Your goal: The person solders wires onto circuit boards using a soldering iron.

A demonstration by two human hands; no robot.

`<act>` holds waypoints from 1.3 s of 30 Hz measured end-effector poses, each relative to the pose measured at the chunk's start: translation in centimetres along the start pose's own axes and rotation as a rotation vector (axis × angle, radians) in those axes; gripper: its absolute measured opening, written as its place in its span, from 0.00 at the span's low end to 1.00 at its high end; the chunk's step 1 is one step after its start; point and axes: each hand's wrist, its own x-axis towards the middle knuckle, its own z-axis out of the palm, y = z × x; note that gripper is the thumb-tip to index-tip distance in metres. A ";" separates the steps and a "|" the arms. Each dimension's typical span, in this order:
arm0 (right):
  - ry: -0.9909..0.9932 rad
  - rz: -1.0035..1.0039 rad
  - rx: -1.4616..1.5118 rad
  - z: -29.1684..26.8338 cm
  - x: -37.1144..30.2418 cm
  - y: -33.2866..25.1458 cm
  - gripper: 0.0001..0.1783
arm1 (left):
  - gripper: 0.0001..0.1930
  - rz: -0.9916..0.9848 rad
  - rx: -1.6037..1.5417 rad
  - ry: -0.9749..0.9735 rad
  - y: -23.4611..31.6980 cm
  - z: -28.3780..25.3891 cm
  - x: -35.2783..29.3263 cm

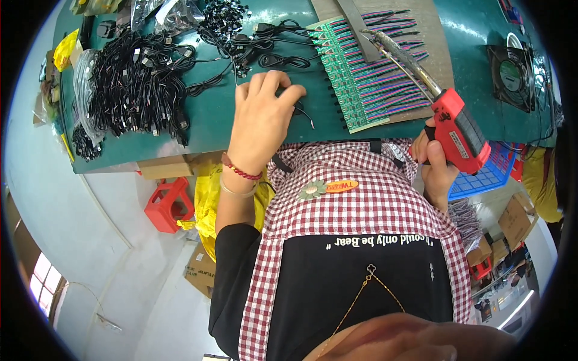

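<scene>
My left hand (pixel 263 114) is over the table with its fingers curled down around a black cable (pixel 306 114). The cable's thin, pale-tipped end sticks out to the right of the hand; the rest is hidden under the palm. In my right hand (pixel 435 157) is a red soldering gun (pixel 456 129), gripped by its handle. Its metal barrel points up and left, over a panel of green circuit boards (pixel 346 81). Rows of pink, blue and black wires (pixel 391 84) run right from the boards. A flat metal bar (pixel 356 30) lies across the panel's far part.
A large heap of black cables (pixel 135 87) lies at the left of the green table (pixel 208 111). Small black connectors (pixel 223 18) are piled at the far side. A black fan (pixel 512 75) stands at the right. Below are a red stool (pixel 170 204) and a blue basket (pixel 484 177).
</scene>
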 end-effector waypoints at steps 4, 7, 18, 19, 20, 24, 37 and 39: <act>-0.017 -0.030 -0.003 0.1 -0.1 -0.3 0.18 | 0.08 0.039 0.010 -0.009 -0.5 0.2 -0.1; 0.002 -0.065 0.003 0.3 -0.1 -0.6 0.18 | 0.06 0.092 -0.104 0.144 0.1 -0.2 0.5; -0.065 0.059 -0.049 6.0 2.7 -4.0 0.10 | 0.05 0.175 -0.341 0.342 5.6 -1.0 2.9; -0.050 0.057 -0.052 6.0 2.7 -4.1 0.10 | 0.05 0.188 -0.349 0.337 5.8 -0.9 3.1; -0.078 0.037 -0.107 5.8 2.7 -4.1 0.09 | 0.06 0.202 -0.328 0.333 6.1 -0.9 3.1; -0.078 -0.030 -0.153 5.2 3.0 -3.2 0.11 | 0.06 0.265 -0.424 0.297 6.4 -0.8 3.2; -0.108 -0.069 -0.033 4.3 3.8 -3.6 0.15 | 0.06 -0.387 -1.473 -0.160 6.9 -1.0 2.2; -0.130 -0.004 -0.004 4.7 3.5 -3.7 0.10 | 0.06 -0.426 -1.515 -0.270 6.9 -0.9 2.3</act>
